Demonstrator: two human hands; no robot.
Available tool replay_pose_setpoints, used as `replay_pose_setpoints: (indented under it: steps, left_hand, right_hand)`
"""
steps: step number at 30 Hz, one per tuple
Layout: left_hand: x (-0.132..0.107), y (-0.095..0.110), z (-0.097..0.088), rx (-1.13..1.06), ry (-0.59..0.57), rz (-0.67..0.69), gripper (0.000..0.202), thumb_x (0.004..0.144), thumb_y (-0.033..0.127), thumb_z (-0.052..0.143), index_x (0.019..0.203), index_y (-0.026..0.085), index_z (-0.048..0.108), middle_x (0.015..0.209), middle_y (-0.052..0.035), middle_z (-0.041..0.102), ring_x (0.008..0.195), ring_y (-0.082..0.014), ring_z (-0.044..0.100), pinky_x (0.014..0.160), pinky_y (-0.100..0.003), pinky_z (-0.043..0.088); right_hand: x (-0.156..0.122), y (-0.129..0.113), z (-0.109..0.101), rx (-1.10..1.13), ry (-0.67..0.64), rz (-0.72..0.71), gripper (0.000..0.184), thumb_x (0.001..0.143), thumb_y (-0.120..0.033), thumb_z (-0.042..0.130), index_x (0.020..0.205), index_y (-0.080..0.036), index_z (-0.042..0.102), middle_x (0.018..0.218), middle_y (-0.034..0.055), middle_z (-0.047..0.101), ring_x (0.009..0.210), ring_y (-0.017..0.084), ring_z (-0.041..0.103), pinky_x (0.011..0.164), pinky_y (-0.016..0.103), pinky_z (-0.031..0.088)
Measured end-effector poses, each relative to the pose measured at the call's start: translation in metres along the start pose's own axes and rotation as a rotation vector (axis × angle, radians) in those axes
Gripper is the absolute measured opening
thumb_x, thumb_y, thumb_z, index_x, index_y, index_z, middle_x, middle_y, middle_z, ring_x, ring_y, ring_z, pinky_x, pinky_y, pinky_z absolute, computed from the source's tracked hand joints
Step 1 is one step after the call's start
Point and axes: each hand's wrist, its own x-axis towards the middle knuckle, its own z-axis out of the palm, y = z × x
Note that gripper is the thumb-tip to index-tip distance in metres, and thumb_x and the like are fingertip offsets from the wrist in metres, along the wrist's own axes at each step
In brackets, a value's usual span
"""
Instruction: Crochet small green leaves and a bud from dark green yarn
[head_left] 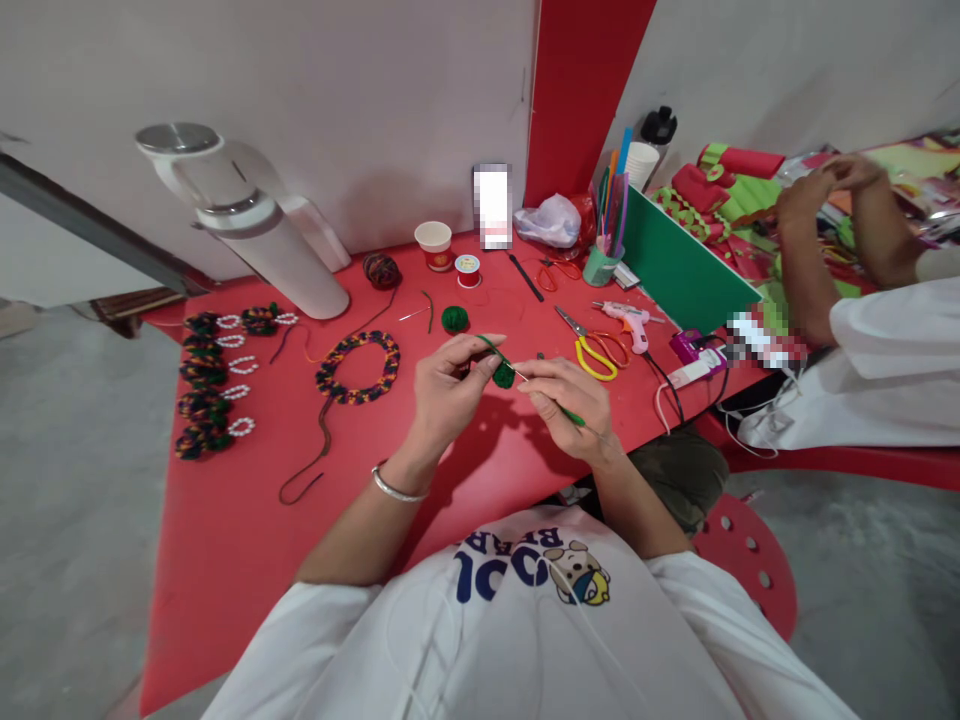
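My left hand (448,385) is closed in a pinch on a small dark green crocheted piece (503,375), with green yarn running over its fingers. My right hand (570,400) is closed around a crochet hook (551,398) with a green handle; its metal tip points into the green piece. Both hands hover just above the red table (247,520). A small ball of green yarn (454,319) lies just beyond them.
A multicoloured crocheted ring (358,366) and several dark pieces with bead loops (206,380) lie left. A white jug (247,230), paper cup (434,243), scissors (592,350) and glue gun (628,322) stand around. Another person's arms (825,240) work at right.
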Motion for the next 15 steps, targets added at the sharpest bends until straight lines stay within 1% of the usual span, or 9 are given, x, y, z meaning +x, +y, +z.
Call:
replay_pose_setpoints:
  steps: [5,7,12,15]
  left_hand:
    - [0.0000,-0.0006,0.0000,-0.051,-0.010,-0.031,0.016,0.081,0.029,0.081,0.095,0.022,0.086,0.084,-0.0054,0.075,0.071,-0.0157,0.061,0.062,-0.027,0.046]
    - [-0.0001,-0.0003,0.0002,-0.086,-0.013,-0.074,0.017,0.080,0.030,0.083,0.095,0.022,0.086,0.084,-0.0056,0.075,0.071,-0.0156,0.061,0.059,-0.026,0.045]
    - [0.0015,-0.0003,0.0012,-0.236,-0.020,-0.213,0.024,0.070,0.035,0.090,0.089,0.021,0.085,0.083,-0.0055,0.076,0.064,-0.0123,0.057,0.049,-0.024,0.039]
    - [0.0028,-0.0010,0.0017,-0.267,-0.021,-0.247,0.028,0.066,0.037,0.093,0.087,0.020,0.085,0.073,-0.0029,0.072,0.056,-0.0094,0.051,0.046,-0.023,0.036]
  right_hand:
    - [0.0002,-0.0013,-0.0009,0.043,0.018,0.050,0.021,0.102,-0.024,0.058,0.107,-0.028,0.078,0.115,0.0073,0.084,0.104,0.023,0.080,0.093,0.044,0.064]
    - [-0.0006,-0.0011,-0.0006,0.068,0.025,0.081,0.021,0.103,-0.025,0.058,0.107,-0.029,0.078,0.115,0.0067,0.083,0.105,0.023,0.079,0.095,0.044,0.064]
    - [-0.0032,-0.0003,-0.0004,0.181,0.050,0.171,0.021,0.103,-0.026,0.058,0.106,-0.029,0.079,0.116,0.0059,0.083,0.107,0.022,0.079,0.095,0.043,0.065]
    - [-0.0027,-0.0006,-0.0002,0.192,0.057,0.168,0.021,0.103,-0.026,0.059,0.106,-0.029,0.080,0.116,0.0058,0.083,0.107,0.022,0.078,0.094,0.043,0.065]
